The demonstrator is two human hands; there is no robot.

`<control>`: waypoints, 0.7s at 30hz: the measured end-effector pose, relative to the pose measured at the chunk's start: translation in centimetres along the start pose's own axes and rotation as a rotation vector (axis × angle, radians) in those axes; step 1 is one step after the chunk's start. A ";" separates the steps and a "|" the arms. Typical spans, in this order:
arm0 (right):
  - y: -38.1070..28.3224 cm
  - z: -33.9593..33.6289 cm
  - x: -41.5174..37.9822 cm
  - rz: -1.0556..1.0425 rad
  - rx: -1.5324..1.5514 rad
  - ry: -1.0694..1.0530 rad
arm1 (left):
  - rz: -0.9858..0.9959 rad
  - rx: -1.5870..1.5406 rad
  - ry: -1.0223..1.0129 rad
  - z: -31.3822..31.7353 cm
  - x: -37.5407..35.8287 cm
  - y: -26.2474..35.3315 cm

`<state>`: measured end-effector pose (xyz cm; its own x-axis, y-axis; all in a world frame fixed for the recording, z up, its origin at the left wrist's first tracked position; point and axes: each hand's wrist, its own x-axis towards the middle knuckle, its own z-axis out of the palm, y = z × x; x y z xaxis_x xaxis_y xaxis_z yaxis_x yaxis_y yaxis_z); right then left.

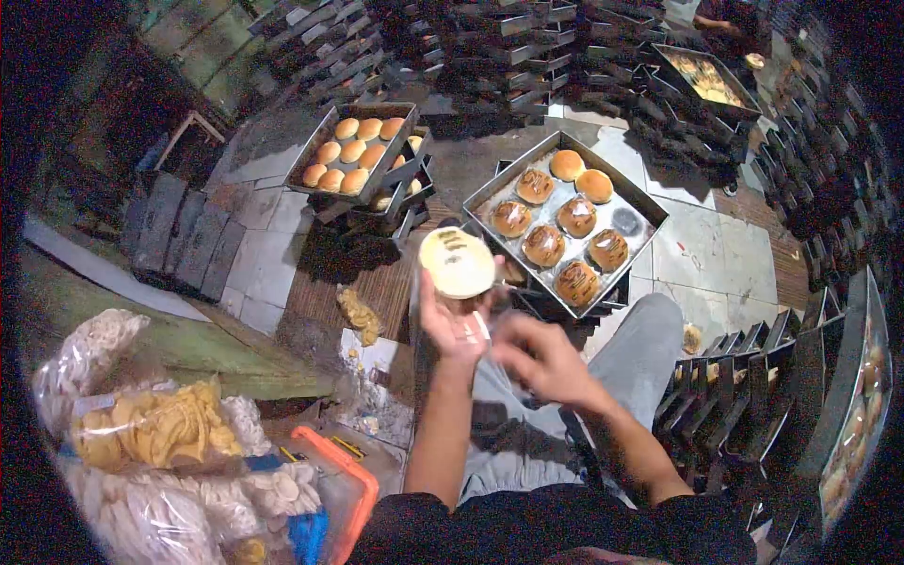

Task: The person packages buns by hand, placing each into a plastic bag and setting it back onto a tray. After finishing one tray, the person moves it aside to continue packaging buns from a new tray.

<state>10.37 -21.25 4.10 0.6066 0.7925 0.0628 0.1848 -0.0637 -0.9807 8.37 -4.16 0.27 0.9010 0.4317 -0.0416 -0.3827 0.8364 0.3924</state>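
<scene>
My left hand is palm up, its fingers around a round bun. The bun's pale yellow face is turned toward me and carries several short dark stripes. Just to the right, my right hand is blurred, its fingers curled. A small white strip shows between the two hands; I cannot make out what it is. Beyond them a metal tray holds several brown-striped buns and two plain golden buns. One round spot in it shows bare, greasy metal.
Stacked trays at the left hold golden buns. Dark empty tins pile up on the right and at the back. Plastic bags with yellow filling and an orange-rimmed box sit at lower left. A person's arm shows at upper right.
</scene>
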 end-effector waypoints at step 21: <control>-2.9 2.0 0.5 -0.084 -0.086 0.167 | -0.003 0.031 -0.063 -0.9 -0.2 0.8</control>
<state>8.58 -19.46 6.59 0.7049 0.6858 0.1810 0.3016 -0.0588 -0.9516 7.71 -3.29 -0.21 0.9136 0.4064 0.0152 -0.3746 0.8264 0.4203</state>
